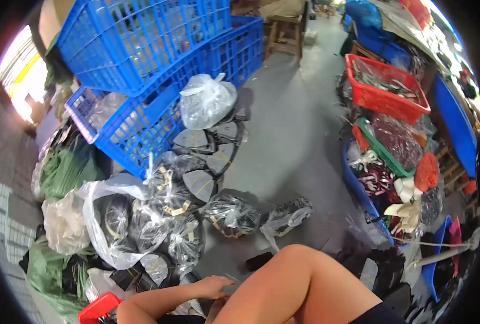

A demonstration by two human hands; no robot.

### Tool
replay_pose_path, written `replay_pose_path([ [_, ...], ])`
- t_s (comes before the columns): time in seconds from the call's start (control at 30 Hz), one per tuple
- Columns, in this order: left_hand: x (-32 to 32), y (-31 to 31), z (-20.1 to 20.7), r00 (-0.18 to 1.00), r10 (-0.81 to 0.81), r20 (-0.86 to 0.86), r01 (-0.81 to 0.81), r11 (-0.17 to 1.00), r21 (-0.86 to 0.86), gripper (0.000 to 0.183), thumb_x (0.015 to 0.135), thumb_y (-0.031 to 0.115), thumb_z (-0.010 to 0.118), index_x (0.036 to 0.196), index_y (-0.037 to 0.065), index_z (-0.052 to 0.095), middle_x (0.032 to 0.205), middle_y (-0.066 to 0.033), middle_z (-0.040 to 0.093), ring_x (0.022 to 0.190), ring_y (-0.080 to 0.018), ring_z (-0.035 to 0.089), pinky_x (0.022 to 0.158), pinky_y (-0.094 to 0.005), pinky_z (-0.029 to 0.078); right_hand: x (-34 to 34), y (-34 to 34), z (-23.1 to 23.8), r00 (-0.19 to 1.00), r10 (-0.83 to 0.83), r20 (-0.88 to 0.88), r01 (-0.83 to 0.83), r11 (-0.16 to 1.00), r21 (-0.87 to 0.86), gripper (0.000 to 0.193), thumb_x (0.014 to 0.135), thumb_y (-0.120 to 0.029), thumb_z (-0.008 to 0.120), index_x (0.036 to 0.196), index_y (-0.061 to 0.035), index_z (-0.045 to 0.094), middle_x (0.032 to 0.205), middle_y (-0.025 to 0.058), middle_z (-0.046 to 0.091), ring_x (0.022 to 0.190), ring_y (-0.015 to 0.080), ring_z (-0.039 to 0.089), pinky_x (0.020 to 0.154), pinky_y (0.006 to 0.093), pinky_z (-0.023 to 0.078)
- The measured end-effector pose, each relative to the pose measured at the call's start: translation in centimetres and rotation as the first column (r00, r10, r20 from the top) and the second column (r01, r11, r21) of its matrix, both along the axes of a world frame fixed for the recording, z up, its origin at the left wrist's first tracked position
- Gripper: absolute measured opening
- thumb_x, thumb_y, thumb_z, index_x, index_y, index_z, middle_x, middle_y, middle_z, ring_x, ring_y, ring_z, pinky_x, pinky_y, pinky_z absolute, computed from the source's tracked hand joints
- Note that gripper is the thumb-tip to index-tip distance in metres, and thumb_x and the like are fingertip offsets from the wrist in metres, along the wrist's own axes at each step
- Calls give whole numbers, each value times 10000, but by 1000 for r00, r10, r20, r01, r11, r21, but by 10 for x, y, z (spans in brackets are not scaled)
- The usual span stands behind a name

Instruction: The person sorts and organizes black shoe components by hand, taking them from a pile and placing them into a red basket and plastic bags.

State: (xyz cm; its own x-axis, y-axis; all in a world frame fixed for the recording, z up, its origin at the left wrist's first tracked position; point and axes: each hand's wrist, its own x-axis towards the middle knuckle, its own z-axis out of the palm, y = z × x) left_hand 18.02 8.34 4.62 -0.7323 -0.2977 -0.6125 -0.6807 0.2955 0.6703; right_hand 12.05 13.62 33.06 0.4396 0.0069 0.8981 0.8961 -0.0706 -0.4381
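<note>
My left hand (212,287) reaches in from the lower left, beside my raised knee (294,259). One finger points outward and another sits apart below it; the rest are hidden, and I see nothing held. Just left of this hand lie dark pieces in clear plastic and a grey-and-black curved pad (156,268). Beyond it, clear bags of black pieces (183,243) with beige strips are heaped on the floor. Two more filled bags, a rounder one (232,214) and a longer one (287,217), lie ahead of my knee. My right hand does not show.
Stacked blue crates (143,121) stand at the far left, with a tied clear bag (207,101) and several grey-topped pads (199,185) beside them. Green sacks (70,173) lie left. A red basket (383,92) and a blue tub of scraps (358,189) line the right.
</note>
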Motion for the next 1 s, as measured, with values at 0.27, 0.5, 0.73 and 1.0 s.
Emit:
replay_pose_path([
  [0.27,-32,-40,37,998,0,66,17,965,-262,410,758,146,573,1154,67,505,1131,-135,526,1057,-318,495,893,-407,404,-263,-175,-218,-366,-487,-793,907,2,-420,241,778,-85,582,1016,-53,569,921,106,592,822,267,581,740,340,477],
  [0.5,-190,-84,-43,888,-43,-457,-159,905,-395,337,784,77,536,1119,47,509,1047,-145,545,996,-321,507,841,-367,436,-356,-136,-368,-810,-572,-126,372,-336,-865,203,718,-115,607,920,-108,610,877,113,600,921,289,552,837,421,412],
  [0.73,-240,-97,-100,996,82,24,-24,540,-841,506,694,186,626,1162,61,483,1101,-110,510,1050,-279,468,976,-453,272,-419,-176,-312,-529,-46,-847,831,-233,-506,273,706,-51,570,974,-85,612,836,103,605,832,276,562,746,347,462],
  [1.0,-253,-103,-104,921,63,-384,-358,526,-772,274,756,175,501,991,70,595,892,-81,552,934,-271,501,934,-483,286,-326,-133,-298,-1,-247,-969,943,322,-83,131,664,-3,553,769,-77,578,796,63,589,805,237,570,737,332,450],
])
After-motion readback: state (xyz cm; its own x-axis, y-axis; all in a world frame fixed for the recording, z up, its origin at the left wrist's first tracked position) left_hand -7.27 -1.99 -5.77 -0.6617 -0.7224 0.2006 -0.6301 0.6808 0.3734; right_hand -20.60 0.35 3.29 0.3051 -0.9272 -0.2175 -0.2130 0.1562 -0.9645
